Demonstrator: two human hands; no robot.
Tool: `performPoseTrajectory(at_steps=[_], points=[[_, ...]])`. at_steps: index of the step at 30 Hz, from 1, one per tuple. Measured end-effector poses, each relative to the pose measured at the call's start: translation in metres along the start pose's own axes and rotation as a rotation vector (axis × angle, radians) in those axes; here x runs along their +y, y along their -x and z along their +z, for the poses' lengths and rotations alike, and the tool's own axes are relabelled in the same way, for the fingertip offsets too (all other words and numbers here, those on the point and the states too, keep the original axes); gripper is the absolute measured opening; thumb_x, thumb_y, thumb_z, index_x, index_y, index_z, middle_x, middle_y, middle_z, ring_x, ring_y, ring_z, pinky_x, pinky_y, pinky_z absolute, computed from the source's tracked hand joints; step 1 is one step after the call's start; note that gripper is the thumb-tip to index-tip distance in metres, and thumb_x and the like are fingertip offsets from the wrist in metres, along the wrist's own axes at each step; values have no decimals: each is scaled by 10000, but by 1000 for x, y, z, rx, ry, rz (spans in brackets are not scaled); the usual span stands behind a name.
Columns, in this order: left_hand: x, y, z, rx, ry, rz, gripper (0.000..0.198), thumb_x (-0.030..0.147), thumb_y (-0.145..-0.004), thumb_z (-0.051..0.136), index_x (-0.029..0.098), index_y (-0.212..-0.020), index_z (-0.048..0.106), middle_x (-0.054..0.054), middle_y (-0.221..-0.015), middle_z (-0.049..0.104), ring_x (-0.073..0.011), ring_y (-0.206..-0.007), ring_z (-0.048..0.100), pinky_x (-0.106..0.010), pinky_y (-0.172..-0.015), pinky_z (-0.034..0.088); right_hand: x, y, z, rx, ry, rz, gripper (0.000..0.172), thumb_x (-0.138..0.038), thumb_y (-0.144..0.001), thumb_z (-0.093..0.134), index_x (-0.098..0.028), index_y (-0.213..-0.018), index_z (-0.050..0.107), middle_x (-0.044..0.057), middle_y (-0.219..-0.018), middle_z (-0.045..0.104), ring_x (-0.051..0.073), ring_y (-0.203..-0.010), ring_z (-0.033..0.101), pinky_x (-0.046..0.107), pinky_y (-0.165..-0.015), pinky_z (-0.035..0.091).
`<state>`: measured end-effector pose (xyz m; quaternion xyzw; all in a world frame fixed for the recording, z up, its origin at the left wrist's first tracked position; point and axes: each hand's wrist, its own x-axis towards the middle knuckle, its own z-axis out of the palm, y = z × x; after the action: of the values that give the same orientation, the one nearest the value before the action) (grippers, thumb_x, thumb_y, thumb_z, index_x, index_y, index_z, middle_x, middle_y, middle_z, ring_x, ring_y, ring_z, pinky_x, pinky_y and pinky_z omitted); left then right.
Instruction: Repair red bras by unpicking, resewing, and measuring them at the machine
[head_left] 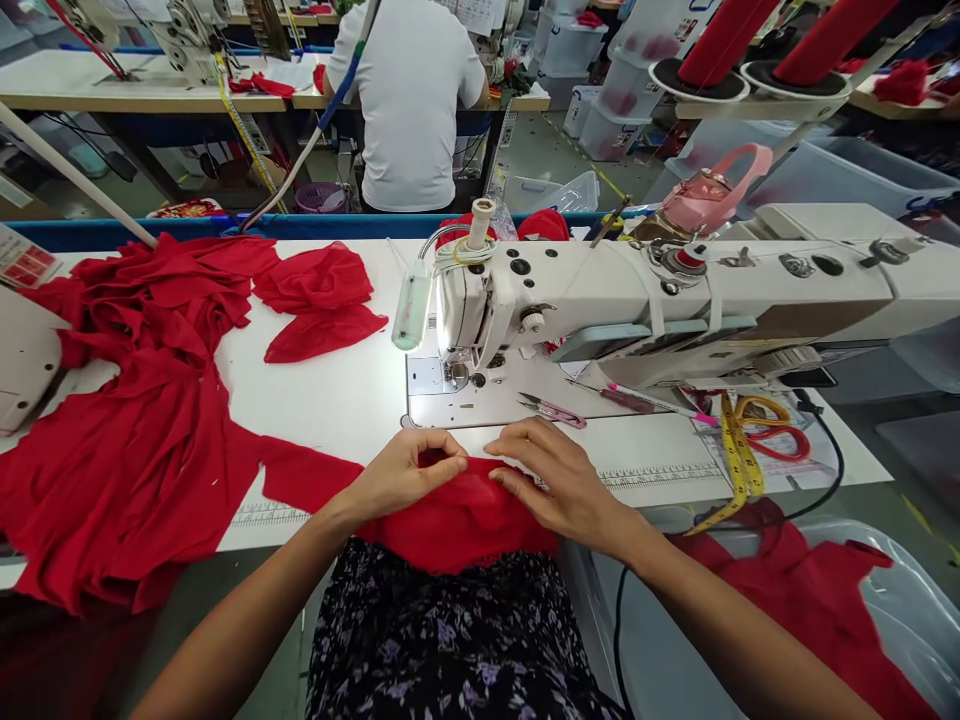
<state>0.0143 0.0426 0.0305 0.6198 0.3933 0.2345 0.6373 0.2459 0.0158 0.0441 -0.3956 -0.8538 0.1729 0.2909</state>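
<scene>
A piece of red fabric (457,515) lies over the table's front edge and my lap. At its upper edge, the thumb and index finger of my left hand (405,468) pinch the cloth. My right hand (559,480) rests over the right part of the same piece, its fingers stretched out and the thumb a little apart from them. Just beyond both hands stands a white sewing machine (585,300), its needle area (454,375) in front of me. Pink-handled thread snips (553,410) lie on the machine bed.
A large heap of red fabric (150,400) covers the left side, with a smaller red piece (322,300) beside it. At right lie a yellow tape measure (739,460) and scissors with orange and red handles (780,440). A plastic bin (645,620) holds red cloth. Ahead sits a person (411,100).
</scene>
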Motion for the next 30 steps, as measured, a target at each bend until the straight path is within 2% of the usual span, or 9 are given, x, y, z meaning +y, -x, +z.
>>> performPoseTrajectory(at_steps=[4,8,14,17,19,21,23,26,30], points=[[-3,-1,2,-52,39,11,208,337,-892,625,145,-895,705,-35,-869,692,-150,-822,593,-266,-774,458,-5,0,11,70,213,-192,229,-92,-918,567,-206,-1106,628,31,-875,640,163,-792,525,358,-790,412],[-6,-1,3,-63,118,-32,212,339,-884,638,142,-917,711,-42,-885,697,-147,-820,599,-265,-769,461,-12,-2,18,123,187,-199,155,-82,-904,565,-198,-1002,598,8,-817,636,152,-753,516,380,-820,401],[-10,2,-3,-30,129,-99,203,344,-883,647,149,-870,702,-30,-838,678,-126,-754,581,-238,-686,439,1,9,10,183,-215,321,116,-205,-981,435,-222,-880,491,2,-789,535,143,-715,524,277,-633,431],[-10,4,-6,-27,103,-84,187,330,-886,639,155,-859,700,-36,-866,684,-136,-787,594,-250,-713,455,25,20,-1,354,-36,522,106,-273,-976,451,-219,-908,512,17,-793,553,168,-709,534,299,-635,443],[-8,3,-5,-27,75,-58,179,320,-883,636,155,-843,696,-40,-875,687,-144,-809,602,-264,-739,467,35,24,-7,439,172,530,122,-299,-957,481,-208,-898,538,45,-808,576,204,-766,554,355,-723,461],[-5,2,-5,-41,37,-24,167,307,-883,631,158,-839,693,-44,-887,694,-153,-838,614,-282,-774,479,32,26,-7,368,207,456,140,-313,-955,498,-197,-942,575,84,-908,615,237,-892,580,403,-827,464],[0,1,-4,-68,-9,24,156,293,-893,615,163,-854,693,-48,-905,702,-160,-864,625,-299,-809,486,17,23,-1,125,-6,393,155,-320,-967,510,-203,-1021,595,90,-1027,637,224,-980,595,375,-859,483],[9,3,-8,-123,-104,95,141,294,-903,608,176,-882,682,-42,-921,698,-157,-870,623,-303,-826,488,-10,15,12,-165,-314,379,141,-308,-993,497,-225,-996,610,19,-914,662,147,-809,618,269,-698,494],[11,16,-24,-117,-242,57,256,328,-922,590,218,-1153,596,-27,-989,676,-144,-840,601,-288,-770,493,-18,9,16,-64,-150,249,172,-222,-1013,445,-201,-963,608,15,-811,640,140,-725,582,280,-671,453]])
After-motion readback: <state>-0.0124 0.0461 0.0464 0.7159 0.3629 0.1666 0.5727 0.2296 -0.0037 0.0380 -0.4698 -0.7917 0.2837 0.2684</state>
